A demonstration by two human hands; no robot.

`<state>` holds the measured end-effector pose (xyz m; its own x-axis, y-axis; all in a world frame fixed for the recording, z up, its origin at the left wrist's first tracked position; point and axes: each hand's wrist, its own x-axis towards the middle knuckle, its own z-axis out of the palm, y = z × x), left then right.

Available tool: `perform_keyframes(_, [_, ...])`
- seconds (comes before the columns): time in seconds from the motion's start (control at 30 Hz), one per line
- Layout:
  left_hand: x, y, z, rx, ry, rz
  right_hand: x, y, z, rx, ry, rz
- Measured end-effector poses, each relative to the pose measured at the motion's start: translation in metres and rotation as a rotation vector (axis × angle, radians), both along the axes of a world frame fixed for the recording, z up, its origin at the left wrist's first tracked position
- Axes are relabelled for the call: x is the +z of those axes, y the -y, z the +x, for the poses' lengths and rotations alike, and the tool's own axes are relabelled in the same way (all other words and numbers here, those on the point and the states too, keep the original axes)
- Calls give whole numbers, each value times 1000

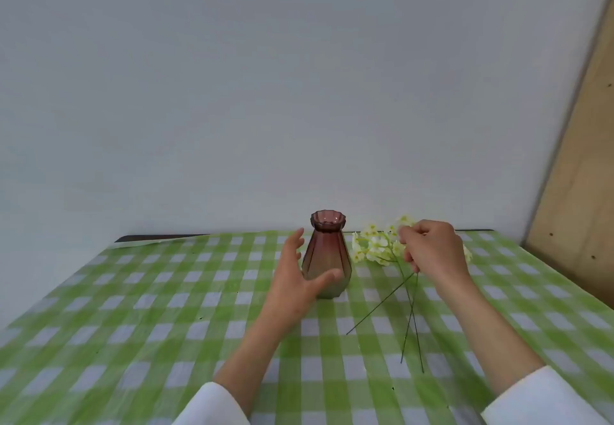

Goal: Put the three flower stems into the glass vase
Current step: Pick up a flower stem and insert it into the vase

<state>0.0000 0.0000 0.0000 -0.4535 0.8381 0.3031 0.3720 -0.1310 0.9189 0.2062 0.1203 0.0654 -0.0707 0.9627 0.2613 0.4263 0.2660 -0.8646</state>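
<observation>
- The glass vase (327, 257), tinted purple, is standing upright on the tabletop (166, 308), which is wearing a green-and-white checked cloth.
- The left hand (294, 283) is hovering right at the vase's left side, fingers (295, 242) spread wide and thumb reaching across the front of the glass; whether it is touching, I cannot tell.
- The flower stems (410, 311) are lying on the cloth just right of the vase, thin dark wires fanning toward the camera, pale yellow blooms (375, 247) bunching at the far end.
- The right hand (432, 253) is sitting over the blooms, fingers curled together, seemingly pinching a stem.
- White sleeves (212, 404) are showing at both wrists.
</observation>
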Motion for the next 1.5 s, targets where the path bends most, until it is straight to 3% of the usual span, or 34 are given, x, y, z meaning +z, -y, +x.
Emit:
perform_keyframes(0.2, [-4, -6, 1, -51, -38, -71, -4, -4, 8, -23, 231, 8])
perform_keyframes(0.47, [-8, -10, -2, -54, -125, -75, -9, -9, 10, -1, 355, -11])
perform_keyframes(1.2, [-13, -12, -7, -39, -138, -64, -26, -8, 3, 51, 434, -93])
perform_keyframes(1.5, [-15, -13, -7, -45, -134, -55, -32, -14, 4, 119, 244, -171])
